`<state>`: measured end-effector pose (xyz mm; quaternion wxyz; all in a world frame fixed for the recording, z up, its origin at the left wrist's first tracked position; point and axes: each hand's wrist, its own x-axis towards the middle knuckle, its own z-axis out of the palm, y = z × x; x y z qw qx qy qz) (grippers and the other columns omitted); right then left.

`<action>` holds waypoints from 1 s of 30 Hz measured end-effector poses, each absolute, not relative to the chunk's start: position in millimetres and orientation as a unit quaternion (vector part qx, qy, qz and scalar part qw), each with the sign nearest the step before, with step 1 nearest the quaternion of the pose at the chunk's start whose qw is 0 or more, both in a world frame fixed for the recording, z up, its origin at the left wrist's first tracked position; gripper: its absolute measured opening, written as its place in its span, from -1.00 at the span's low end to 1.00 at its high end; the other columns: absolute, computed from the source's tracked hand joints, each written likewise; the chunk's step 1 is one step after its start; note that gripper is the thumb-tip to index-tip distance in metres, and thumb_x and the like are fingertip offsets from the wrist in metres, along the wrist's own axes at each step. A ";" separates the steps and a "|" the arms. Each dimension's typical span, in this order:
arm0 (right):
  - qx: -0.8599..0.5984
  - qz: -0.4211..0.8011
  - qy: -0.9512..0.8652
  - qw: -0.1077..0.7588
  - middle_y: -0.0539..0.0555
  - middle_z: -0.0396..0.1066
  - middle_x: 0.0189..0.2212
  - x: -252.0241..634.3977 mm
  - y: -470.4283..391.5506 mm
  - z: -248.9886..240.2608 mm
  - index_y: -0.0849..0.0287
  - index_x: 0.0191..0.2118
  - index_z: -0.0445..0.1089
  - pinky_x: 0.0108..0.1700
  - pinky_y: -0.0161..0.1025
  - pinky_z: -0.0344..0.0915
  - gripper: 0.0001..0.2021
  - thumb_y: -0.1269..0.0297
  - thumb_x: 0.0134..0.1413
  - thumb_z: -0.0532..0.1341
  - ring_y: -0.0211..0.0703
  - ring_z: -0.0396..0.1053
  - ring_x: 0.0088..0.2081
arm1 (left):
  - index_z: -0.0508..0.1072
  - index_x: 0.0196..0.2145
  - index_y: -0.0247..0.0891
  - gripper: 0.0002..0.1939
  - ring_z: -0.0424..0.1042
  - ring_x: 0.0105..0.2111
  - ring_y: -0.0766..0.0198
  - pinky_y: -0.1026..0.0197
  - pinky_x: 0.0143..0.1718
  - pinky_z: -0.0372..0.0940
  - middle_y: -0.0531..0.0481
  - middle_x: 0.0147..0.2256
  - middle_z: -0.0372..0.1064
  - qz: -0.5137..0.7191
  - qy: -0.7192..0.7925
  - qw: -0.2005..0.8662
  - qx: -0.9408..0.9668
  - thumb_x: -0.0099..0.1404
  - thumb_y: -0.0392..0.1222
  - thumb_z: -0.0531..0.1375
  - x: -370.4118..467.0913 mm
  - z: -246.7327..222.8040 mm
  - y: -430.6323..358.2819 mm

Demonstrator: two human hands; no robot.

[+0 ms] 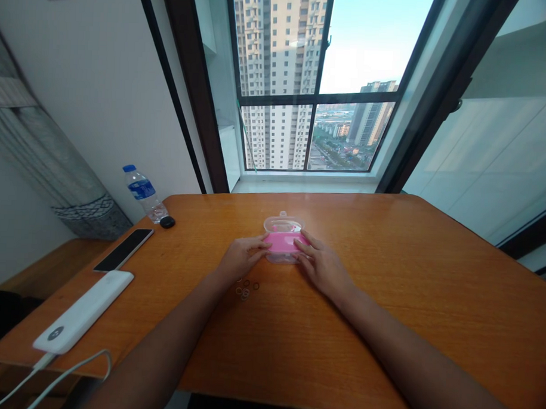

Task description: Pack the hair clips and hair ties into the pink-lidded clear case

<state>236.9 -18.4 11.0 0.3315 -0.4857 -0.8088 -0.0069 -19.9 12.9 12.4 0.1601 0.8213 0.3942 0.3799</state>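
Observation:
A small clear plastic box (282,258) with its transparent lid (283,224) raised at the far side rests near the middle of the wooden table. Over the box lies a flat pink piece (282,243). My left hand (244,257) holds the left edge of the pink piece between its fingers. At the right edge, the fingers of my right hand (322,264) grip the same piece and touch the box. Several small rings (245,292) lie on the table just below my left hand.
The table (388,250) carries a white power bank (83,311) with a cable, a phone (124,250), a water bottle (144,193) and a small black object (167,222) on its left side. Beyond the far edge is a window.

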 end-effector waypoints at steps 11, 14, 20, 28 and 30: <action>-0.484 0.024 -0.795 0.365 0.16 0.21 0.23 236.2 -20.1 9.8 0.06 0.11 0.41 0.22 0.10 0.26 -0.60 0.22 0.14 0.24 0.10 0.27 0.19 | 0.35 0.17 -0.16 -0.51 0.46 -0.04 0.11 0.04 0.03 0.34 -0.16 0.05 0.43 0.340 0.356 0.079 0.867 0.29 -0.22 0.21 -43.8 28.1 11.2; -0.474 0.032 -0.798 0.370 0.16 0.18 0.24 236.6 -21.0 10.9 0.04 0.14 0.37 0.22 0.10 0.25 -0.56 0.25 0.11 0.25 0.11 0.25 0.21 | 0.51 -0.09 -0.21 -0.72 0.44 -0.26 0.17 0.12 -0.14 0.34 -0.08 -0.25 0.49 0.298 0.400 0.094 0.862 0.23 -0.22 0.22 -57.6 35.8 10.5; -0.461 0.018 -0.798 0.387 0.15 0.16 0.24 235.9 -24.1 15.4 0.00 0.18 0.31 0.23 0.14 0.21 -0.50 0.31 0.09 0.25 0.12 0.20 0.22 | 0.59 -0.37 -0.26 -0.82 0.30 -0.48 0.34 0.32 -0.44 0.16 0.06 -0.51 0.35 0.114 0.419 0.257 0.863 0.08 -0.12 0.30 -68.3 38.7 7.4; -0.458 0.015 -0.789 0.409 0.13 0.18 0.22 234.9 -26.0 18.5 -0.04 0.16 0.33 0.23 0.17 0.21 -0.53 0.31 0.10 0.24 0.12 0.21 0.21 | 0.60 -0.43 -0.30 -0.82 0.21 -0.55 0.40 0.34 -0.54 0.04 0.10 -0.57 0.32 0.052 0.432 0.313 0.845 0.04 -0.17 0.24 -62.9 34.9 2.7; -0.458 0.014 -0.790 0.408 0.13 0.17 0.22 235.0 -26.0 18.1 -0.04 0.16 0.33 0.23 0.17 0.20 -0.53 0.32 0.10 0.24 0.12 0.21 0.21 | 0.59 -0.45 -0.31 -0.82 0.19 -0.57 0.41 0.34 -0.55 0.03 0.11 -0.60 0.30 0.046 0.432 0.315 0.844 0.05 -0.18 0.22 -63.8 35.9 1.6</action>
